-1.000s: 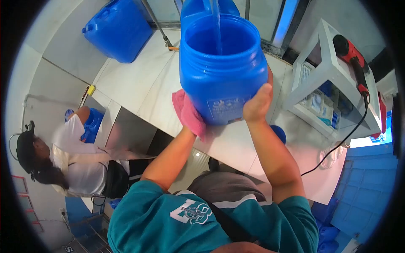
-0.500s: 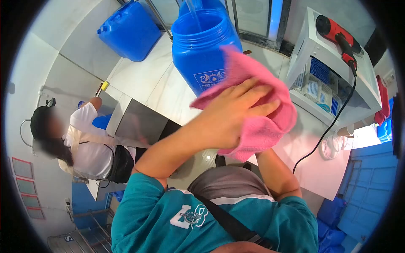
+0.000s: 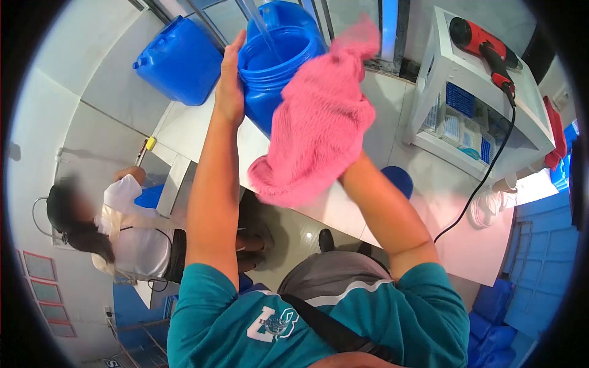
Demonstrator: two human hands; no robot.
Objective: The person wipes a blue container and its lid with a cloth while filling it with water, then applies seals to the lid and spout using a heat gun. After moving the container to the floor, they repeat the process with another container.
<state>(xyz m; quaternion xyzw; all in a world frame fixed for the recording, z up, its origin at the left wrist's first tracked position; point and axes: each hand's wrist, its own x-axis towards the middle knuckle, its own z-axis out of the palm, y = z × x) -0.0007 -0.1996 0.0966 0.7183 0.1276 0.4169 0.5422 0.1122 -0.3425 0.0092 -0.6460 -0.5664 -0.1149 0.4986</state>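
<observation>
A large blue open-mouthed plastic container (image 3: 261, 101) stands on the white counter, a clear tube (image 3: 261, 27) running down into its mouth. My left hand (image 3: 231, 83) lies along the container's left side with its fingers stretched straight. A fluffy pink towel (image 3: 322, 113) covers my right hand (image 3: 351, 168), so only the wrist area shows. The right hand carries the towel against the container's right side, its fingers hidden. Near my right forearm a round dark blue lid (image 3: 397, 181) rests on the counter.
Another blue jug (image 3: 181, 61) stands to the left. On the right, a red heat gun (image 3: 481, 43) lies on a white cabinet (image 3: 442, 61), its black cord (image 3: 485, 178) trailing over the counter (image 3: 392, 110). A co-worker (image 3: 135, 227) is at the left.
My left hand has left the towel and moved up to the container's left side. The towel, now over my right hand, has moved up and left. The blue lid has come into view.
</observation>
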